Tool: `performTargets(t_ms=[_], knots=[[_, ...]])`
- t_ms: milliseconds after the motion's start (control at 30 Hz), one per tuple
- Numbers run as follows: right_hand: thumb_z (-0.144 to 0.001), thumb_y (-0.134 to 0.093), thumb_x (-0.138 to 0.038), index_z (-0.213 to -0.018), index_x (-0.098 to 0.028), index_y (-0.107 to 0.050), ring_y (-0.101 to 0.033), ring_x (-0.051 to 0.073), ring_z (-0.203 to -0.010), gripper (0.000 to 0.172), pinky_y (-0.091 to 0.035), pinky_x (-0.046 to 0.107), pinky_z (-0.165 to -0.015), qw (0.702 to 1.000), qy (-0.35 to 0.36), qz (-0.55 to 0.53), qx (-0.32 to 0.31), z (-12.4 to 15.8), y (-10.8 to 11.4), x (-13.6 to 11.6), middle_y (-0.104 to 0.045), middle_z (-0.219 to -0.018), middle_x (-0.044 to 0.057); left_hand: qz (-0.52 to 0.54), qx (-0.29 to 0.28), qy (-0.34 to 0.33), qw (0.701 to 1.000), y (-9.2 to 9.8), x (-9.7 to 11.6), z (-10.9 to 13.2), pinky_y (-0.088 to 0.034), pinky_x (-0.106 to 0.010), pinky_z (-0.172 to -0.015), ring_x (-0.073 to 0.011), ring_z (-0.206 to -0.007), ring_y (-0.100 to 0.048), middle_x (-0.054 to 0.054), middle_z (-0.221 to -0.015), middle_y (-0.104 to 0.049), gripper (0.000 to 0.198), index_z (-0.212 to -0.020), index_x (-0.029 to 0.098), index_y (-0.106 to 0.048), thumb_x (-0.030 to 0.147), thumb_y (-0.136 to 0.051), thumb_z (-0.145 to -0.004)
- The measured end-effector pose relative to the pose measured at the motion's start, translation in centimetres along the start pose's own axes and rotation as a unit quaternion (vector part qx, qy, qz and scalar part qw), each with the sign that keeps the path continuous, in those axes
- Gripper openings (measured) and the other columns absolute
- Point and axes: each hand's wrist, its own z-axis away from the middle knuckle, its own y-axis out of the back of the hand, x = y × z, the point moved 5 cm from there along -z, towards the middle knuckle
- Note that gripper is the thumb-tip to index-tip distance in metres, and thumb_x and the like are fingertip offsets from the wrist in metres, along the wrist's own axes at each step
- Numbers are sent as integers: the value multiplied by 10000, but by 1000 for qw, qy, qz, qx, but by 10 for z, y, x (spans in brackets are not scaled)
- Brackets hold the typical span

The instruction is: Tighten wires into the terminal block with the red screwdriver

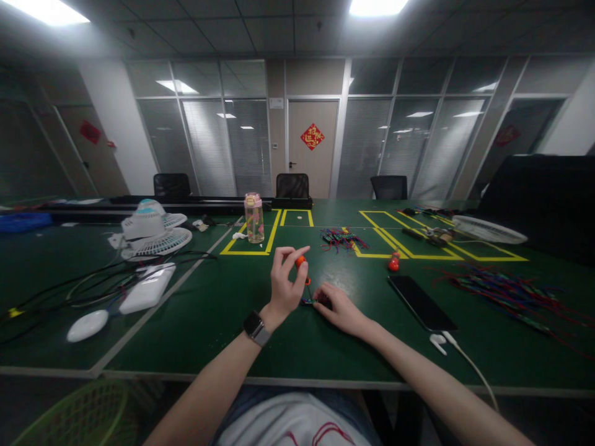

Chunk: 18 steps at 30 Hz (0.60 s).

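My left hand (287, 282), with a watch (256, 327) on its wrist, is raised above the green table and closed round an orange-red screwdriver (300, 262). The tool stands upright, its thin shaft reaching down to a small circuit board (307, 302) on the table. Just right of the board, my right hand (335, 305) rests low with its fingertips pinching the board's edge.
A wired pile (343, 239) lies beyond my hands, and a larger one (511, 294) at the right. Nearby are a red object (394, 262), a phone (422, 303) and white earphones (437, 343). A bottle (255, 218), fans (155, 238) and cables occupy the left.
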Motion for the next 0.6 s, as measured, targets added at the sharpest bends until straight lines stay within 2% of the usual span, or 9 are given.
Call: performTargets(t_ms=[167,467,600], knots=[[-807,-580,-85,-844,-190,-548,-522,162,-719,115,-419,272,-653,1000,-1,1,2,0,0,-1,-547,-788,6,24,-21,11,999,-1,-1,0,-487,-312,-832,-172,-951,-568,-68,-1024,-571,337,-1233,198,-600,222,-394,-967],[-807,-580,-82,-853,-188,-555,-519,165,-720,118,-409,274,-650,1000,0,1,3,0,-2,3,-540,-783,5,-14,7,-5,1000,-1,1,-1,-478,-280,-784,-142,-847,-533,-24,-909,-484,200,-1076,220,-677,254,-564,-915],[-811,-578,-90,-847,-186,-549,-526,169,-734,106,-418,279,-664,1000,-2,-2,0,0,-1,2,-547,-800,13,18,-26,4,999,-2,-1,0,-476,-302,-834,-161,-934,-544,-52,-1001,-512,309,-1196,220,-628,242,-417,-971]])
